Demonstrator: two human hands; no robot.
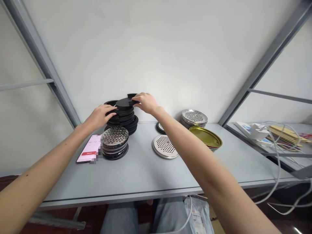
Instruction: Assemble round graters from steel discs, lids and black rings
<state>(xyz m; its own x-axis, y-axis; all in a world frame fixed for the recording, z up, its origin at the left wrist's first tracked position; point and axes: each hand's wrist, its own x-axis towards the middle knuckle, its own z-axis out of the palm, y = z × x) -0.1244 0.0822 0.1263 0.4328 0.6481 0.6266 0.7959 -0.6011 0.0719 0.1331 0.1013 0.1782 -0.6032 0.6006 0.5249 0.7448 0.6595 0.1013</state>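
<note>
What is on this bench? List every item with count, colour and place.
black discs: one tall stack, black, back left of the table
perforated discs: short stack, silver, in front of the black stack
phone: one, pink screen, far left
single perforated disc: one, silver, centre
perforated stack: one, silver, back right
gold lid: one, gold, right, on top of a low stack
cables: several, white, right side
left hand: on the black stack's left side
right hand: gripping the top black disc

Looks like a small workshop or assembly bench: grey metal-framed worktable (146, 169) against a bare white wall, stacks of perforated metal discs (194, 117), black plastic lids (123, 113), gold tin lids (205, 137), loose cables (278, 162).
</note>
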